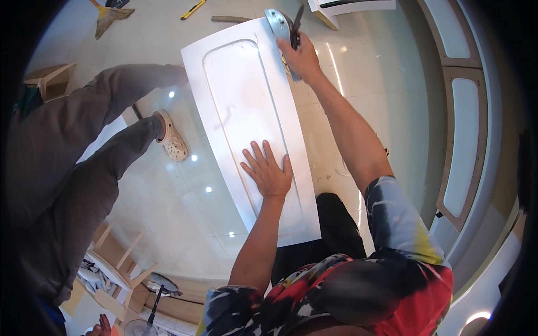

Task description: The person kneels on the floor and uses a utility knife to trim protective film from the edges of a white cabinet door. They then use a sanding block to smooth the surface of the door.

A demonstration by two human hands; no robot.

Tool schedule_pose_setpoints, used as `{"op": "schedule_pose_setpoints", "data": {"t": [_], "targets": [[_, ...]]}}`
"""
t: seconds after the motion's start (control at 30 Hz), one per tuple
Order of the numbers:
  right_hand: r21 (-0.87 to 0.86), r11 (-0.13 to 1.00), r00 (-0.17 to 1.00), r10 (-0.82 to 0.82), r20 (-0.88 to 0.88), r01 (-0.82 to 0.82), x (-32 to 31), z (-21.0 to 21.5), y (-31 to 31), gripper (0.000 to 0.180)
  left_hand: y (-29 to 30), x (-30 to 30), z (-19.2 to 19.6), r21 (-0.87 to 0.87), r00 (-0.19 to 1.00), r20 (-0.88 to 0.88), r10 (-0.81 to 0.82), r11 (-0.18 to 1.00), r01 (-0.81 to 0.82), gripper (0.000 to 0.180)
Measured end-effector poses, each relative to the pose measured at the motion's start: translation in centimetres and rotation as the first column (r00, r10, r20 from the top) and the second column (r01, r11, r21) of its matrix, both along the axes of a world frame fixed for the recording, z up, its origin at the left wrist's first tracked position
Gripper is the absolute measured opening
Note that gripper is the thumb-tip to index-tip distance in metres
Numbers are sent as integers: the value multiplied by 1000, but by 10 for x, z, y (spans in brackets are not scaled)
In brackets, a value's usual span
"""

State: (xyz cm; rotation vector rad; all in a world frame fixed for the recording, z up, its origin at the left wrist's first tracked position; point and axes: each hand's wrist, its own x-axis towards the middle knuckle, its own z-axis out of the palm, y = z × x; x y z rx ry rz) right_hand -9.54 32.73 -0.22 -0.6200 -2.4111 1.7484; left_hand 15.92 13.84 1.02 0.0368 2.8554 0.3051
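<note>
A long white panel, like a cabinet door with a grooved oblong outline on its face, slants away from my lap. My left hand lies flat on its nearer half, fingers spread. At the far right edge of the panel, my right hand is closed round a tool that looks like a hand plane, with a silvery metal body and a dark upright part. Its underside and its exact contact with the edge are hidden by my hand.
Another person in grey trousers and a beige clog stands at left. A yellow utility knife, a brown strip and a broom lie beyond. Framed panels line the right; wooden frames sit lower left.
</note>
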Motion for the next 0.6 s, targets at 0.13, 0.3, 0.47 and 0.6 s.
{"op": "schedule_pose_setpoints", "data": {"t": [0.13,0.3,0.47,0.6], "targets": [[54,997,999,47,17,-47,-64,-4,5,64,-1,2,-1,4,1000,25,-18,1000,18,78],[168,985,1000,29,-11,-27,-102,9,0,52,-4,4,-2,13,1000,13,-19,1000,19,79],[106,994,990,7,-141,8,-112,0,-2,51,-4,7,-3,13,996,-67,-66,998,67,80],[111,994,993,7,-118,6,-98,7,-8,48,-7,8,-3,-4,995,-73,-60,998,60,81]]}}
